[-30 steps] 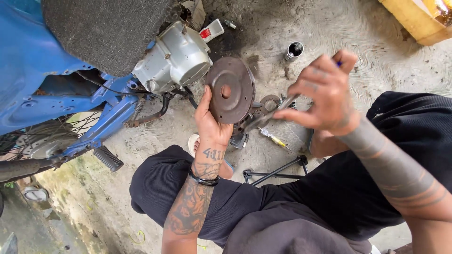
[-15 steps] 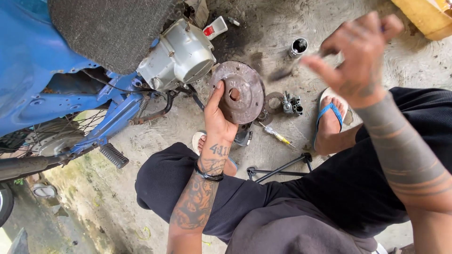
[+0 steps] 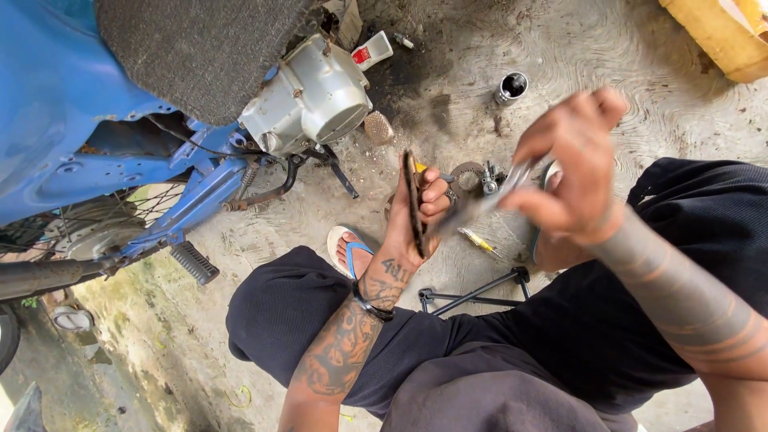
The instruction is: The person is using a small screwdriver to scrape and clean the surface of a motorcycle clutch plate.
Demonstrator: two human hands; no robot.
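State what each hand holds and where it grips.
The left hand grips a dark round disc, seen edge-on, by its rim. The right hand pinches a thin blurred metal tool at its upper end.

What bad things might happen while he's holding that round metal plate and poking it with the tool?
The left hand holds the round plate edge-on by the fingers alone, so it may slip and drop toward the sandalled foot just below. The right hand works a thin tool close to those fingers, so a slip might jab them. Small parts lie loose on the ground and might get kicked away.
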